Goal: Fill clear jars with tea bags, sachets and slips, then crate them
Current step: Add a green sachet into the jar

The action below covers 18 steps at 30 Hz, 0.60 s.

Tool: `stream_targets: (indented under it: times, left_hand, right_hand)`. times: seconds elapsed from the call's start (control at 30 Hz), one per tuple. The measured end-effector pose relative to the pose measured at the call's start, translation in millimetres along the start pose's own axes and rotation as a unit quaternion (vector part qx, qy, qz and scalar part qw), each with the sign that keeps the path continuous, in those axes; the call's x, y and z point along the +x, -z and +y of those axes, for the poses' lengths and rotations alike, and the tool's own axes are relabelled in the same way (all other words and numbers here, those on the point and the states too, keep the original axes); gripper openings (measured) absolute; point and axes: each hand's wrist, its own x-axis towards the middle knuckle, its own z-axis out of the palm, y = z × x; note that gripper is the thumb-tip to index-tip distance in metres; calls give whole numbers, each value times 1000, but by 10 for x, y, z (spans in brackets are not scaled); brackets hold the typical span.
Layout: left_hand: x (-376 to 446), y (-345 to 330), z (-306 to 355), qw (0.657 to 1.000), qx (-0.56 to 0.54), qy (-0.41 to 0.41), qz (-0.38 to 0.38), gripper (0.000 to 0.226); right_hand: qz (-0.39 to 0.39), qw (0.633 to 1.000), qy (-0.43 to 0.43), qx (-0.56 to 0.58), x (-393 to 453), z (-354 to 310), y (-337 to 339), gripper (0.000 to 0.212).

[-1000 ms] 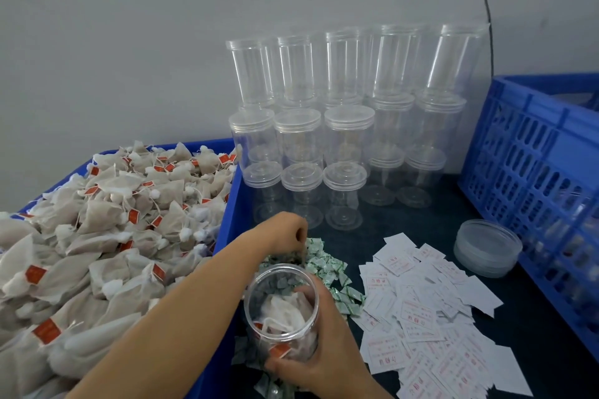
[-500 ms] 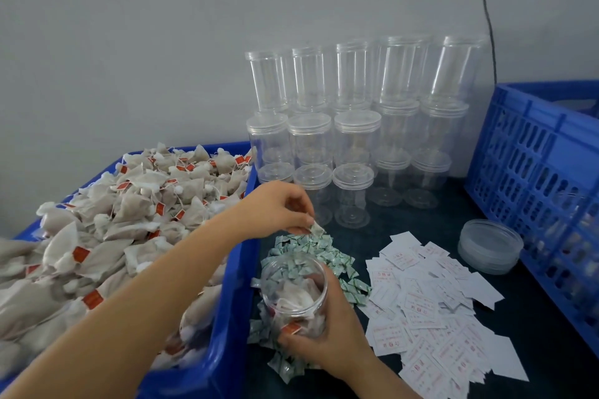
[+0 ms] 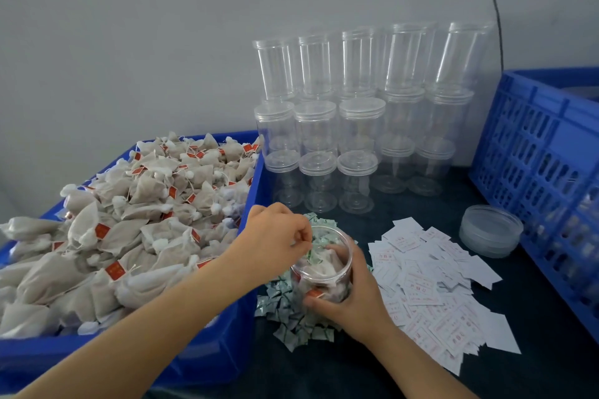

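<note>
1. Lower left of the frame: your blue bin [image 3: 207,363] sits heaped with tea bags [image 3: 136,220], untouched for now.
2. Centre: half a second ago your left hand [image 3: 275,240] was lifting a green-and-white sachet [image 3: 312,251] off the pile; now it hangs over the jar's mouth, fingertips pinched on the sachet as it dips inside. That suggests the sachet step for this jar is all but done, with a slip probably next.
3. Centre, just right: your right hand [image 3: 353,298] wraps the open clear jar [image 3: 324,269], fingers curled round its wall, holding it upright on the loose sachet pile [image 3: 291,327]. Tea bags already fill it.
4. Right of centre: printed slips [image 3: 431,285] lie scattered beside the jar; empty jars [image 3: 356,126] stand stacked in the upper middle.
5. Right: a stack of lids [image 3: 491,232] sits near the blue crate [image 3: 544,146] at the frame's right edge.
</note>
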Motion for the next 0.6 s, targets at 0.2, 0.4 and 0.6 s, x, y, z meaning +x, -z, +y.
stream_targets:
  times: [0.2, 0.4, 0.6]
  left_hand:
    - [217, -82, 261, 993, 70, -92, -11, 26]
    - [641, -125, 474, 988, -154, -2, 7, 19]
    - [877, -753, 645, 980, -174, 69, -69, 21]
  right_hand:
    - [22, 1000, 2, 19, -13, -83, 205, 104]
    - [26, 997, -28, 67, -247, -39, 488, 99]
    - [74, 995, -44, 58, -543, 10, 930, 113]
